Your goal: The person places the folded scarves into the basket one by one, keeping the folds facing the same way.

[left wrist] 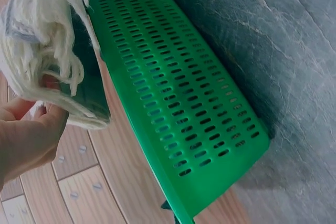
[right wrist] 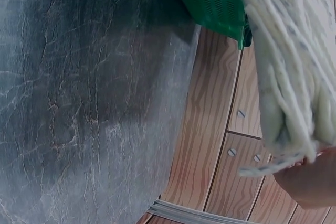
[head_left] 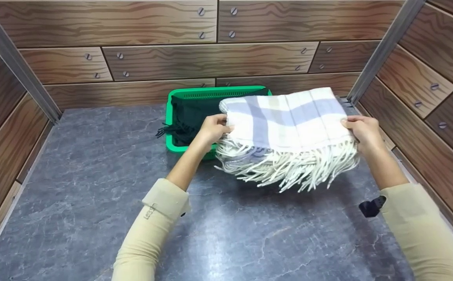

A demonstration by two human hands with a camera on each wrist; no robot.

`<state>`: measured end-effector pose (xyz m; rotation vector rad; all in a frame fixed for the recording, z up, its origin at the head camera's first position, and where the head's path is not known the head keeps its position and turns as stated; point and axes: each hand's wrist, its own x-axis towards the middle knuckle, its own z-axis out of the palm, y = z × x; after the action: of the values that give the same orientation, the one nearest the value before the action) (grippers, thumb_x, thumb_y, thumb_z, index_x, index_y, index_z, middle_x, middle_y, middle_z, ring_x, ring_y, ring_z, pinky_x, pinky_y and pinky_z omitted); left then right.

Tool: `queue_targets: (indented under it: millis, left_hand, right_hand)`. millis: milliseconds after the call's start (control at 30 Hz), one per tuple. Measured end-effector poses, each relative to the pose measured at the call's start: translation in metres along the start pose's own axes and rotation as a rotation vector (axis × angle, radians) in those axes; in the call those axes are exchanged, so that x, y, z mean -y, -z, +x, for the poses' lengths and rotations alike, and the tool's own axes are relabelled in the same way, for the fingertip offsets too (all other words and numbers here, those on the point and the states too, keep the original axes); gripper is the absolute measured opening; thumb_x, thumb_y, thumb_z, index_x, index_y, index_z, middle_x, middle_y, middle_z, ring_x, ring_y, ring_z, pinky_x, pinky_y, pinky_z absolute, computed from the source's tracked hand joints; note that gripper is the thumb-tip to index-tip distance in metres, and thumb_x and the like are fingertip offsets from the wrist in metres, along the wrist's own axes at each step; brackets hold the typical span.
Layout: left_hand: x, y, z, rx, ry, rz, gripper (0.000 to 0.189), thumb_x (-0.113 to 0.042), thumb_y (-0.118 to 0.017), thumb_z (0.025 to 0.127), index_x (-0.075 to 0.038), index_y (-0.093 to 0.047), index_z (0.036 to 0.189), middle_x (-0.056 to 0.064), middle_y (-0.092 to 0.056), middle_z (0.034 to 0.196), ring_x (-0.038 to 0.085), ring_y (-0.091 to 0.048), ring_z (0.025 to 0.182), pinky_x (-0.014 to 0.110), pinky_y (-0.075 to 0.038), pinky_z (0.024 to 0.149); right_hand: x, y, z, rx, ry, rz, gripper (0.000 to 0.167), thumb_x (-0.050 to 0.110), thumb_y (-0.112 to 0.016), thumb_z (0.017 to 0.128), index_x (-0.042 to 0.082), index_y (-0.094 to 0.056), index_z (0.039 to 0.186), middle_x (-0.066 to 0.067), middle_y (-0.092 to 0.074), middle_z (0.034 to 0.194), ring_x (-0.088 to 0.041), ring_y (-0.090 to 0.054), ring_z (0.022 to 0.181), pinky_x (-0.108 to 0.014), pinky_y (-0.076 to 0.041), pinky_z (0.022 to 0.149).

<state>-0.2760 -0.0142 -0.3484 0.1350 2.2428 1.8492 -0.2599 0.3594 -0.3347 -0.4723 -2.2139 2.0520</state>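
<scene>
A folded white scarf [head_left: 289, 121] with blue-grey stripes and a long fringe is held up in both hands. My left hand [head_left: 213, 128] pinches its left edge, thumb on top. At the opposite edge my right hand [head_left: 363, 130] grips it the same way. The scarf overlaps the right part of a green basket [head_left: 169, 117] in the head view. Inside the basket lies a dark cloth [head_left: 195, 111], its black fringe [head_left: 168, 129] hanging over the left rim. In the left wrist view the white fringe [left wrist: 42, 35] hangs beside the basket's slotted wall [left wrist: 168, 87].
The basket stands on a grey marbled table [head_left: 93, 175], near the back wall. Wood-patterned panels [head_left: 207, 58] enclose the table at the back and both sides, with metal posts [head_left: 386, 50] at the corners.
</scene>
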Motion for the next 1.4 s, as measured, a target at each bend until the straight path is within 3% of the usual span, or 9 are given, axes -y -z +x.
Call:
queue_targets:
  millis: [167, 467, 667, 1100, 1400]
  left_hand:
    - [-0.001, 0.007, -0.002, 0.011, 0.007, 0.022, 0.051, -0.007, -0.056, 0.092, -0.003, -0.037, 0.139, 0.013, -0.044, 0.131, 0.021, -0.045, 0.11, 0.034, -0.044, 0.084]
    - [0.003, 0.017, -0.001, -0.01, -0.01, 0.029, 0.044, -0.003, -0.056, 0.091, -0.001, -0.046, 0.133, 0.014, -0.052, 0.117, 0.019, -0.047, 0.095, 0.029, -0.042, 0.075]
    - [0.003, 0.024, -0.002, -0.021, 0.029, 0.018, 0.047, -0.006, -0.056, 0.092, -0.004, -0.043, 0.136, 0.012, -0.049, 0.123, 0.018, -0.047, 0.095, 0.028, -0.043, 0.074]
    - [0.005, 0.038, -0.002, -0.018, 0.023, 0.005, 0.046, -0.005, -0.054, 0.093, -0.003, -0.041, 0.137, 0.013, -0.049, 0.122, 0.018, -0.047, 0.094, 0.028, -0.042, 0.074]
    - [0.006, 0.047, -0.001, -0.033, 0.042, 0.005, 0.046, -0.002, -0.054, 0.092, -0.002, -0.042, 0.136, 0.012, -0.05, 0.119, 0.015, -0.043, 0.081, 0.024, -0.039, 0.065]
  right_hand:
    - [0.0, -0.005, 0.002, 0.008, 0.006, -0.009, 0.019, 0.004, -0.059, 0.088, 0.016, -0.063, 0.074, 0.005, -0.057, 0.072, -0.006, -0.056, 0.06, -0.019, -0.048, 0.055]
    - [0.0, -0.015, 0.004, 0.026, 0.022, 0.036, 0.027, -0.001, -0.057, 0.088, 0.016, -0.064, 0.067, 0.004, -0.059, 0.066, -0.006, -0.055, 0.056, -0.018, -0.048, 0.052]
    - [0.001, -0.023, 0.005, 0.003, 0.027, 0.021, 0.024, 0.0, -0.059, 0.087, 0.016, -0.064, 0.069, 0.005, -0.058, 0.068, -0.005, -0.055, 0.056, -0.018, -0.048, 0.052]
    - [0.001, -0.037, 0.009, 0.04, 0.006, 0.058, 0.018, 0.001, -0.057, 0.089, 0.012, -0.062, 0.076, 0.003, -0.059, 0.067, -0.006, -0.055, 0.057, -0.019, -0.048, 0.053]
    - [0.001, -0.047, 0.009, 0.033, 0.007, 0.085, 0.015, 0.0, -0.057, 0.088, 0.01, -0.062, 0.078, 0.002, -0.06, 0.066, -0.007, -0.056, 0.056, -0.02, -0.048, 0.052]
